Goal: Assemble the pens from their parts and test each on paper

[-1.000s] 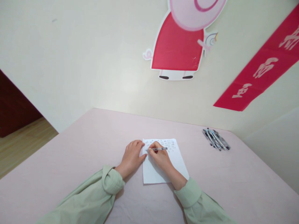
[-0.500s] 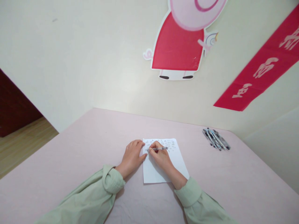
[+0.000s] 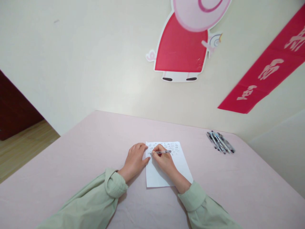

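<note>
A white sheet of paper (image 3: 158, 176) lies on the table in front of me, with rows of small dark handwriting across its upper part. My right hand (image 3: 164, 160) is closed around a slim pen (image 3: 165, 151), clear with a dark end. The pen's tip is at the left side of the writing, touching or just over the sheet. Flat at the paper's left edge rests my left hand (image 3: 135, 159), its thumb and fingertips on the margin and the thumb spread from the fingers.
Several pens (image 3: 220, 142) lie in a loose bunch at the table's back right. A pink cloth covers the table (image 3: 107, 136). Behind it rises a pale wall with a cartoon cutout (image 3: 182, 47) and a red banner (image 3: 262, 73). Wooden floor (image 3: 26, 149) shows at left.
</note>
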### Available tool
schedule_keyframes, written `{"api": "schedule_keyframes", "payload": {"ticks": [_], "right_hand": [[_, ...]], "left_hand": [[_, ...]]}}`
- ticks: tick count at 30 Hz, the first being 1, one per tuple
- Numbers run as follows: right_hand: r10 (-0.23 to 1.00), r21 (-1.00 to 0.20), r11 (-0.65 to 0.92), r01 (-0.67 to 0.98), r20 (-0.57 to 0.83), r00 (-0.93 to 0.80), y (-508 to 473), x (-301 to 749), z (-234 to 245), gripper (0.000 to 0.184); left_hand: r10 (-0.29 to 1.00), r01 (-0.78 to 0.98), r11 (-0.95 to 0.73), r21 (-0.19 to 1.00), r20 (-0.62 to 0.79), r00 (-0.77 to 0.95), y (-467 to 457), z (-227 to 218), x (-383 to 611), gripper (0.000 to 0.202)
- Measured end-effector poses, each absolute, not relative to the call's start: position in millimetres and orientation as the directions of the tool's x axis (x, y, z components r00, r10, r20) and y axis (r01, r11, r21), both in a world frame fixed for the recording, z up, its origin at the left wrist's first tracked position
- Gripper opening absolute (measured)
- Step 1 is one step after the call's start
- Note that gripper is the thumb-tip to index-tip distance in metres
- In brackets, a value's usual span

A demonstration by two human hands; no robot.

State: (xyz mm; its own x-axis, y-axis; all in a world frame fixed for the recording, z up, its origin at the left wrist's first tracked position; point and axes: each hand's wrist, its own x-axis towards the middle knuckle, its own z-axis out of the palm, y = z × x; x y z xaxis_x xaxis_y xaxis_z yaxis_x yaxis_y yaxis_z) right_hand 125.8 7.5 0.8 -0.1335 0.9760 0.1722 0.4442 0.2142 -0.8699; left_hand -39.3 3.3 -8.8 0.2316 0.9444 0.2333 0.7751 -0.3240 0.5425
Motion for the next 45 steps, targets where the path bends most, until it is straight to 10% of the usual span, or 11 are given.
{"api": "schedule_keyframes", "payload": {"ticks": [9, 20, 45], "right_hand": [[0.979, -0.886, 0.202, 0.417, 0.173, -0.107, 7.5, 128.4, 0.0, 0.008], [0.998, -0.998, 0.048, -0.042, 0.047, 0.030, 18.0, 143.6, -3.5, 0.017], [0.993, -0.999, 0.033, 0.002, 0.032, -0.112, 15.2, 139.6, -1.4, 0.018]], "left_hand": [[0.944, 0.770, -0.325, 0.549, 0.232, 0.233, 0.9, -3.7, -38.9, 0.035], [0.930, 0.739, -0.359, 0.570, 0.288, 0.230, 1.6, -7.2, -40.9, 0.033], [0.878, 0.605, -0.471, 0.642, 0.403, 0.258, -2.9, 8.8, -32.1, 0.011]]}}
